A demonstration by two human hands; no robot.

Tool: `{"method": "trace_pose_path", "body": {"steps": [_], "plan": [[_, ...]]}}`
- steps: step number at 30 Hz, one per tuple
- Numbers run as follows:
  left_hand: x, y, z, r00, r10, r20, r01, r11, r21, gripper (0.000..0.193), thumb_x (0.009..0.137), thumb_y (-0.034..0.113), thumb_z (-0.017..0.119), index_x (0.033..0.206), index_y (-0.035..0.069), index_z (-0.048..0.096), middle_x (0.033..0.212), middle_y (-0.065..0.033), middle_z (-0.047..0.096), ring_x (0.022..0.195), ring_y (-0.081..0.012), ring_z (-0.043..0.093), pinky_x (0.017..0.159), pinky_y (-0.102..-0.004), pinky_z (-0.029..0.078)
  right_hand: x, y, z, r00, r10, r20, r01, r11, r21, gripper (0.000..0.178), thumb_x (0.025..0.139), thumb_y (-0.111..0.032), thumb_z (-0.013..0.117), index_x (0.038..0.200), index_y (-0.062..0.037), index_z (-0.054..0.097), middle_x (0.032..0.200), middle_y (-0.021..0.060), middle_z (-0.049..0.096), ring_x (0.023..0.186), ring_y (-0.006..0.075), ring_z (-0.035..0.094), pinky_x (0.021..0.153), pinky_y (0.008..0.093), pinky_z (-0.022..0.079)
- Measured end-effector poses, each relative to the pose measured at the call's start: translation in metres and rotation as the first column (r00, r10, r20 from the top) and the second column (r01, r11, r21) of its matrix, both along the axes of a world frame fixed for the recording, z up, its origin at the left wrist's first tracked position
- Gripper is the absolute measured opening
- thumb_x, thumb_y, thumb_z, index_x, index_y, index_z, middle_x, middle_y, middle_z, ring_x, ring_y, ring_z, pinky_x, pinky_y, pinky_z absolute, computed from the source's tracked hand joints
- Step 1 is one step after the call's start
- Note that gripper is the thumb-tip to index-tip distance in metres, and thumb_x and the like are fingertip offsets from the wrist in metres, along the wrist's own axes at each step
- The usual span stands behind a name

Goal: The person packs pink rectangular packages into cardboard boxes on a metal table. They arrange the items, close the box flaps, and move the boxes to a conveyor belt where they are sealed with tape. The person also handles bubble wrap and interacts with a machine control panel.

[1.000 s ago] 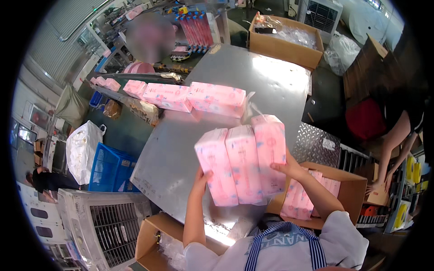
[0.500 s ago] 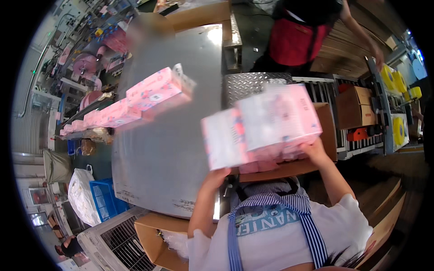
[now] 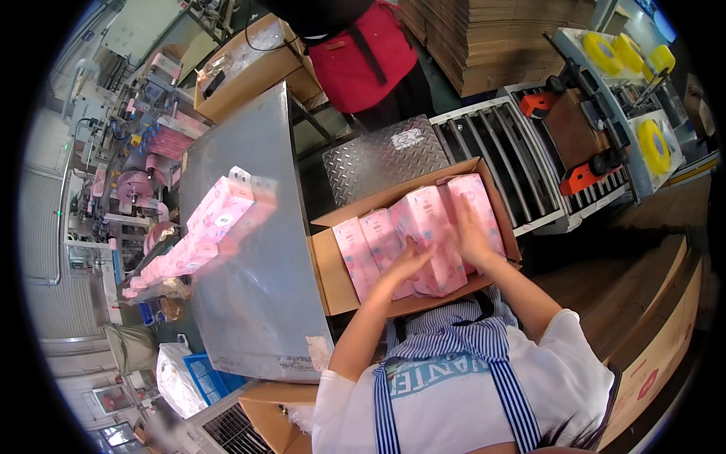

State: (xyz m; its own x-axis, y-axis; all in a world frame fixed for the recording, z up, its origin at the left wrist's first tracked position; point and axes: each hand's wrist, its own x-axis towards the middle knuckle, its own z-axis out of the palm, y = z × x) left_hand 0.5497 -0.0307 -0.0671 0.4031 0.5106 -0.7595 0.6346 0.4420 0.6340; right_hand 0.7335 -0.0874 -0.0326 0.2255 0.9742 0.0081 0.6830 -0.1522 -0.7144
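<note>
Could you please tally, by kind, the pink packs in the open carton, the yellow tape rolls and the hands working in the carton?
Pink packs standing in the open carton: 4
Yellow tape rolls on the machine at right: 4
Hands in the carton, left hand and right hand: 2
Total: 10

I see a grey metal table [image 3: 249,303] with a row of pink wrapped packs [image 3: 197,242] lying along its left edge toward the far side. A small paper label [image 3: 318,352] is stuck at its near right corner, and an open cardboard box [image 3: 333,280] sits just beside its right edge.
</note>
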Motion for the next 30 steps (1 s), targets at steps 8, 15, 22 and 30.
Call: {"method": "trace_pose_path", "body": {"steps": [8,15,22,30], "plan": [[-0.024,-0.007,-0.057,0.959,0.147,0.242,-0.231,0.901,0.367,0.056,0.078,0.023,0.061,0.125,-0.001,0.042,0.108,-0.012,0.058,0.091,-0.0239,0.059,0.075,-0.0328,0.049,-0.032,0.022,0.006,0.825,0.528,0.203,-0.463,0.836,-0.295,0.057,0.085,-0.037,0.053,0.128,-0.001,0.043,0.137,0.0301,0.029,0.131,0.0383,0.027,0.102,0.0465,0.033],[0.007,-0.025,-0.02,0.735,-0.389,-0.555,0.675,0.494,0.548,0.023,0.075,0.025,0.064,0.086,0.005,0.063,0.093,-0.0165,0.062,0.087,-0.0335,0.06,0.074,-0.0431,0.049,0.042,-0.005,-0.099,0.932,0.047,0.359,0.106,0.913,-0.393,0.03,0.081,-0.016,0.049,0.106,0.0018,0.051,0.111,0.0198,0.051,0.108,0.0346,0.049,0.09,0.0432,0.043],[-0.008,-0.008,-0.047,0.784,-0.368,-0.499,0.602,0.643,0.473,0.016,0.074,0.018,0.062,0.086,0.009,0.064,0.094,-0.0135,0.062,0.091,-0.0315,0.059,0.074,-0.0421,0.048,0.064,-0.02,0.037,0.785,-0.291,0.547,0.217,0.956,0.197,0.034,0.071,-0.012,0.054,0.104,-0.0044,0.053,0.086,0.0118,0.049,0.084,0.0288,0.051,0.068,0.0411,0.041],[-0.13,0.029,-0.018,0.893,0.292,-0.342,0.234,0.348,0.908,0.032,0.072,0.007,0.062,0.104,0.007,0.057,0.102,-0.0143,0.059,0.099,-0.0314,0.055,0.083,-0.0404,0.045,0.159,-0.039,0.005,0.886,-0.246,0.394,0.33,0.93,-0.161,0.023,0.082,-0.022,0.051,0.101,-0.0096,0.054,0.086,0.0213,0.063,0.083,0.0401,0.059,0.069,0.0503,0.045]]}}
